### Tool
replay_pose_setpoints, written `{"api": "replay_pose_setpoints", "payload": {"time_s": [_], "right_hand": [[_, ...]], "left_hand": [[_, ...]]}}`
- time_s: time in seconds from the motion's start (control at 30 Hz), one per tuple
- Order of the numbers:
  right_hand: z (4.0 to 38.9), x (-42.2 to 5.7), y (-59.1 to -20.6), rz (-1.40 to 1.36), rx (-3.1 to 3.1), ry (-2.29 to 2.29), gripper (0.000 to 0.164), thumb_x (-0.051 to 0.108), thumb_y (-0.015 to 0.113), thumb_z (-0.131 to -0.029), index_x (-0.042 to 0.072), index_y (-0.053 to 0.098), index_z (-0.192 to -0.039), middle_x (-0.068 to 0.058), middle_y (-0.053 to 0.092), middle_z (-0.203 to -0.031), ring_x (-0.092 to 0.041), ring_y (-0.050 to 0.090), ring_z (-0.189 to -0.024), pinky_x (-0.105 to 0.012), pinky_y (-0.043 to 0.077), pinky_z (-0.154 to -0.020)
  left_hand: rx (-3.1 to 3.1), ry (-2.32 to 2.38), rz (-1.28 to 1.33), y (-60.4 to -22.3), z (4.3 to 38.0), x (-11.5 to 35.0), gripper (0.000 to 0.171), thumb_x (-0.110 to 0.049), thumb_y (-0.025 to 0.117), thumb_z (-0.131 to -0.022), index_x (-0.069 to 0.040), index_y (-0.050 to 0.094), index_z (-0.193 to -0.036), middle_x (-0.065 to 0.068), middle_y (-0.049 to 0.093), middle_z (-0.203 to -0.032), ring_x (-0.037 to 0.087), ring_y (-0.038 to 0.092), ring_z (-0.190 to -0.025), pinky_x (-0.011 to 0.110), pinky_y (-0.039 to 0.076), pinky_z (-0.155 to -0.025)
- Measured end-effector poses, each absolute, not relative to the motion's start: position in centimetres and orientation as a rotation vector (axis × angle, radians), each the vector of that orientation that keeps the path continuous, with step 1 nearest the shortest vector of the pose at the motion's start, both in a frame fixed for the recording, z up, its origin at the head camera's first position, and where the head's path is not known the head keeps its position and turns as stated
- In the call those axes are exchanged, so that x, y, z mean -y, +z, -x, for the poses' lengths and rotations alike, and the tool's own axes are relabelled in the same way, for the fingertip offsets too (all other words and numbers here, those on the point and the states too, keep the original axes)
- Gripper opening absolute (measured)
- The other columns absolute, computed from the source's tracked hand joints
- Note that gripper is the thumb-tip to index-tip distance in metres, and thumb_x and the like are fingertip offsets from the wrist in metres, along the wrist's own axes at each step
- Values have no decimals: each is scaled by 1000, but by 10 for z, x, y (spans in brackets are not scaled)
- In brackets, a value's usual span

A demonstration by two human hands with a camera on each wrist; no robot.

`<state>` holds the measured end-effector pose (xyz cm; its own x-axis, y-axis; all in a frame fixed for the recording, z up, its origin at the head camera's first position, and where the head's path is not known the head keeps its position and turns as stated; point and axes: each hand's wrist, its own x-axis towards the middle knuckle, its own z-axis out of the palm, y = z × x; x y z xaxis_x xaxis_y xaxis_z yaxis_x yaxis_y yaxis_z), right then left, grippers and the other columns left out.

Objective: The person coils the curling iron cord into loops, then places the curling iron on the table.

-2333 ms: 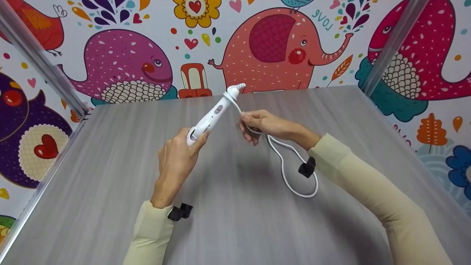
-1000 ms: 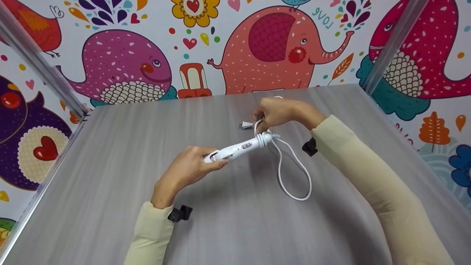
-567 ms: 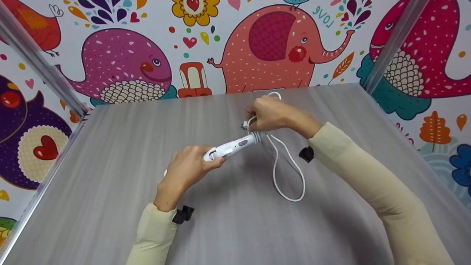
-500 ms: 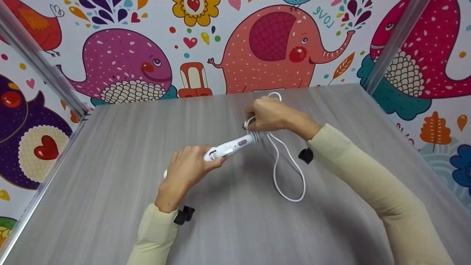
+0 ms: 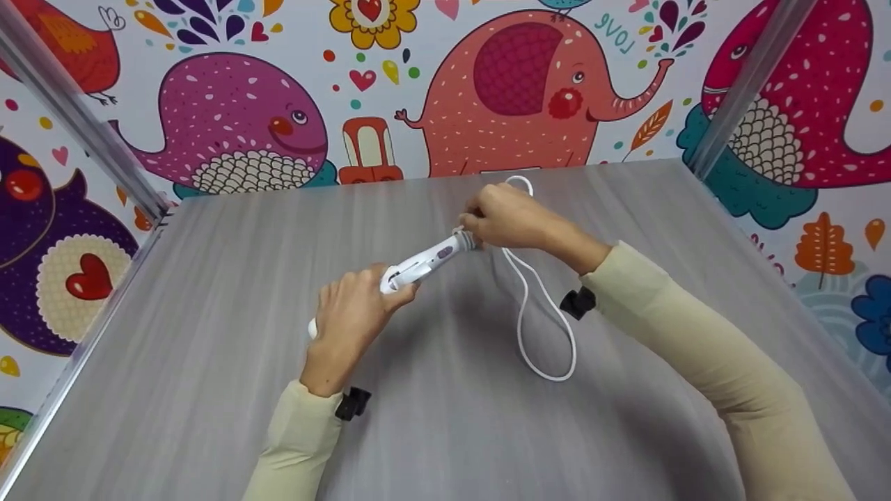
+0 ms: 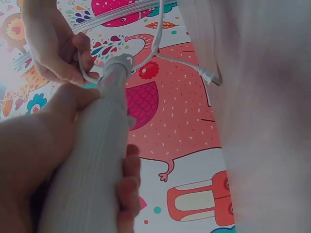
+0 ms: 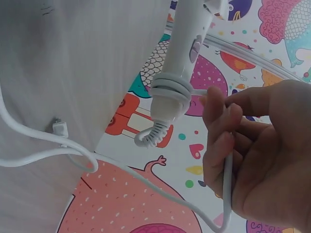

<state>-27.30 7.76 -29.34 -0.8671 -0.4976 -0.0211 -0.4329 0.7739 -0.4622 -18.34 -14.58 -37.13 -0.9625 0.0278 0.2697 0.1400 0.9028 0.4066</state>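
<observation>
My left hand (image 5: 351,313) grips a white curling iron (image 5: 421,268) round its body, and the iron's handle end tilts up toward the right. White cord (image 5: 557,379) lies in turns (image 7: 170,87) round that end, just above the ribbed cord sleeve (image 7: 154,135). At the tip of the handle, my right hand (image 5: 511,216) holds the cord with curled fingers; in the right wrist view it runs taut from the turns into the fingers. A long loop of cord hangs below this hand. In the right wrist view the two-pin plug (image 7: 60,128) shows near the table.
Underneath is a grey wood-grain table (image 5: 237,362). A wall with cartoon animals (image 5: 515,90) closes off the back, and metal posts (image 5: 748,90) stand at the corners. Black wrist cameras (image 5: 353,403) sit on both sleeves.
The cord has gone from about one turn to several round the handle end. The iron swung down to the right, then tipped slightly up again, and my right hand shifted a little left.
</observation>
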Motion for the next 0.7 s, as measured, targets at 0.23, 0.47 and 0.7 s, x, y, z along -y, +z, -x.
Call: {"api": "replay_pose_setpoints", "payload": {"time_s": [0.23,0.47,0.7], "right_hand": [[270,-86,-287,711,-2769,-585,28,28,57,-101,8,76,-97,-8,70,-75,-14,61,-59,-24,45,-54],[271,-100,-285,811,-2744,-463,32,37,58,-100,13,77,-92,-5,68,-66,-16,62,-60,-30,47,-60],[278,-110,-299,991,-2608,-764,31,31,54,-103,11,78,-95,-5,62,-60,-14,55,-56,-30,43,-59]], "left_hand": [[2767,-582,56,-375,186,142,39,-47,69,-85,-9,66,-89,5,56,-63,22,49,-53,36,37,-48],[2678,-656,-38,-373,187,151,39,-47,66,-88,-8,66,-90,6,55,-63,22,47,-51,34,37,-47],[2633,-739,-86,-368,188,158,43,-51,66,-89,-9,68,-100,9,62,-70,24,50,-55,36,38,-49]]}}
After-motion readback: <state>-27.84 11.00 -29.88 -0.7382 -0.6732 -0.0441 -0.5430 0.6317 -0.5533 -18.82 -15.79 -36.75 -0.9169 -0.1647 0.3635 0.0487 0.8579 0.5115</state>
